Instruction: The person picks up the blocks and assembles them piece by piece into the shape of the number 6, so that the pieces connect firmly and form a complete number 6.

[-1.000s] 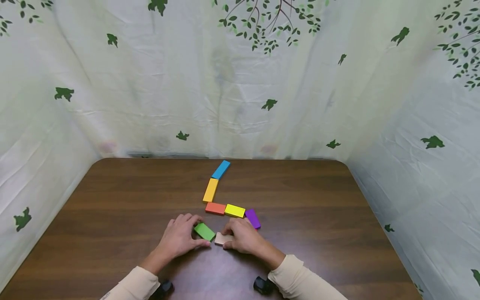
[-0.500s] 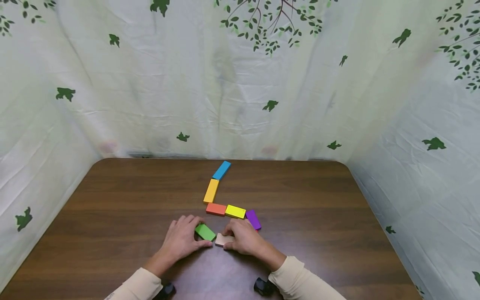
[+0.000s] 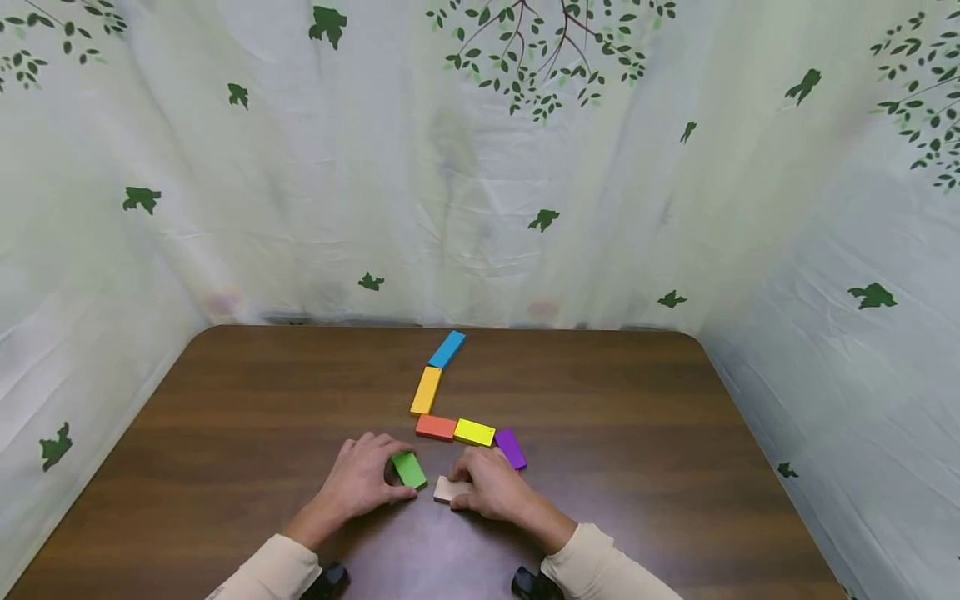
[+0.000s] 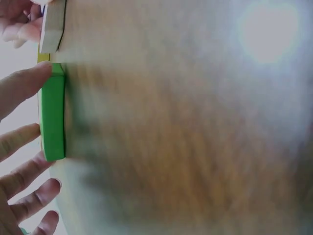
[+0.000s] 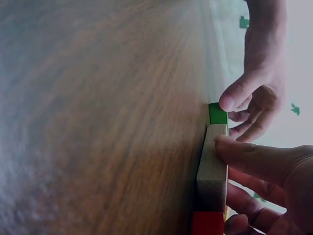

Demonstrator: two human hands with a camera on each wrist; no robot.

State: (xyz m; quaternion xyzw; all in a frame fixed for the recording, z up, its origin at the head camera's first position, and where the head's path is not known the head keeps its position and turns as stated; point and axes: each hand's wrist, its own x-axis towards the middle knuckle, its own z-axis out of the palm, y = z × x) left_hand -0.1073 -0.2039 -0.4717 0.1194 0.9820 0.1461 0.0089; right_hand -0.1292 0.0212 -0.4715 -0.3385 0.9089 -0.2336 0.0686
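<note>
My left hand pinches a green block between thumb and fingers, flat on the table. My right hand grips a plain wooden block, whose right part the fingers cover. A gap separates these two blocks in the head view. In the left wrist view the thumb touches one end of the green block, and fingertips lie along its far side and other end. The right thumb presses the near side of the wooden block in the right wrist view.
Beyond the hands, a bent line of blocks runs across the brown table: blue, orange, red, yellow and purple. Another red block, mostly hidden by the right hand, lies near the wooden one.
The green block has turned in my left hand, its near end swinging left, away from the wooden block. My right hand keeps its grip. The head view has tilted slightly.
</note>
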